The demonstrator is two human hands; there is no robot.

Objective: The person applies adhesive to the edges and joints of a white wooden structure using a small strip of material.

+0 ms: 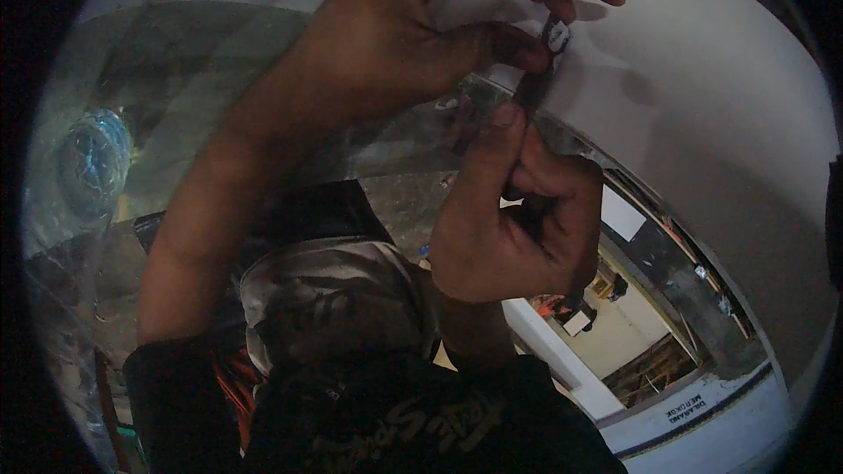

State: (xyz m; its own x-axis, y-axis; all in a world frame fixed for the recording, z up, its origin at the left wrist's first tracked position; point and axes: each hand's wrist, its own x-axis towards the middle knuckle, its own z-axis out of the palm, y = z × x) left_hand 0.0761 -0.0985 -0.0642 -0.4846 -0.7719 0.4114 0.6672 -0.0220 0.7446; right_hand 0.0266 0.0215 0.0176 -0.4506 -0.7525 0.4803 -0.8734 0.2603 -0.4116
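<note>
Both my hands are raised close together in front of a pale panel. A thin dark strip (532, 92) with a whitish patch at its upper end runs between my fingertips. My left hand (439, 21) pinches it near the patch with thumb and a finger, while the other fingers are spread. Lower down, my right hand (518, 219) grips the strip's bottom end between thumb and curled forefinger. My fingers cover parts of the strip, and I cannot make out its exact kind.
The curved pale panel (729, 123) fills the upper right. Beside it runs a dark ledge (724, 325) with small scraps on it. A clear, bluish plastic bundle (97, 162) is at the left. At lower right, a framed opening (632, 325) shows the cluttered space below.
</note>
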